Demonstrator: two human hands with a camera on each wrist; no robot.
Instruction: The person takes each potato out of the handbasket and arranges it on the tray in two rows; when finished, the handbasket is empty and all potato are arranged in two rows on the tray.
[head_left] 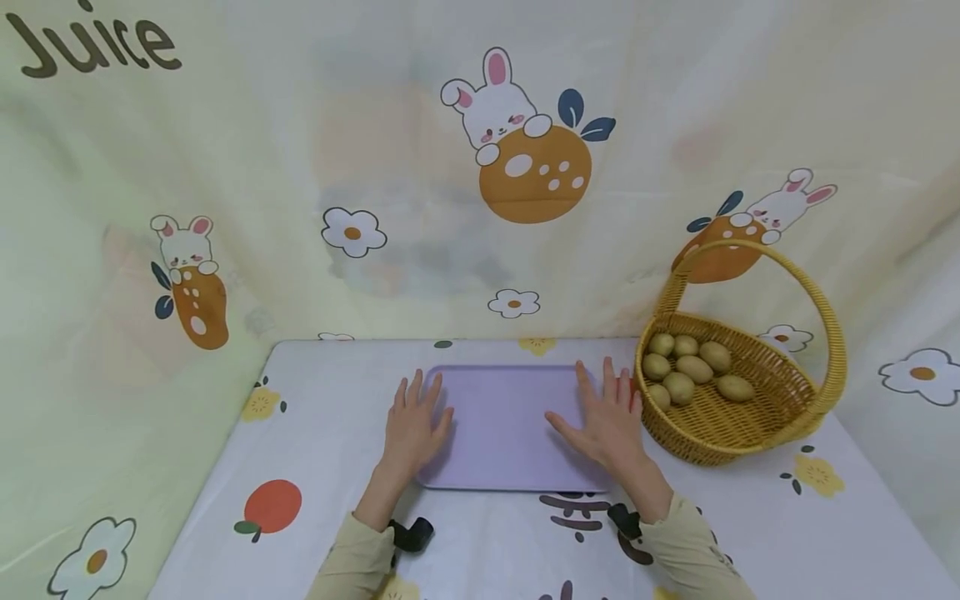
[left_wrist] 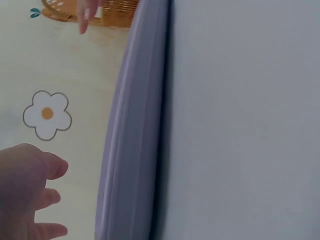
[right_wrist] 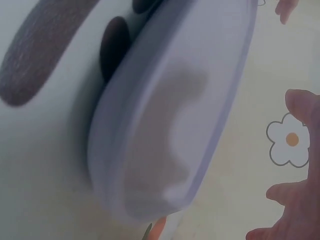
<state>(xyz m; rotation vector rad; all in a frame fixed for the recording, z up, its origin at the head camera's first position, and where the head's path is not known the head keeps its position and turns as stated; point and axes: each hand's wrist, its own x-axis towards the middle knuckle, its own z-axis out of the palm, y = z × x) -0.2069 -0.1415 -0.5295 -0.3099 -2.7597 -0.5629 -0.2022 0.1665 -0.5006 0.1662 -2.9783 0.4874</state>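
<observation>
A shallow lilac tray (head_left: 495,433) lies flat in the middle of the bench (head_left: 330,467), its long sides running left to right. The left hand (head_left: 412,429) is above the tray's left edge, its fingers open and spread, with the thumb turned in toward the right. The right hand (head_left: 611,425) is above the tray's right end, its fingers also open and spread, gripping nothing, with the thumb pointing left. Whether either hand touches the tray cannot be told for sure.

Just right of the right hand, toward the far right of the bench, stands a yellow wicker basket (head_left: 772,408) with a tall arched handle. Small brownish-green potatoes (head_left: 694,369) are gathered in its left part, while woven bottom shows to their right. Both arms wear pale sleeves (head_left: 352,554), with a dark device (head_left: 412,534) at the left wrist. Beyond the far edge hangs a pale curtain (head_left: 420,150) printed with rabbits, orange fruit and white flowers; the word Juice is at its upper left
</observation>
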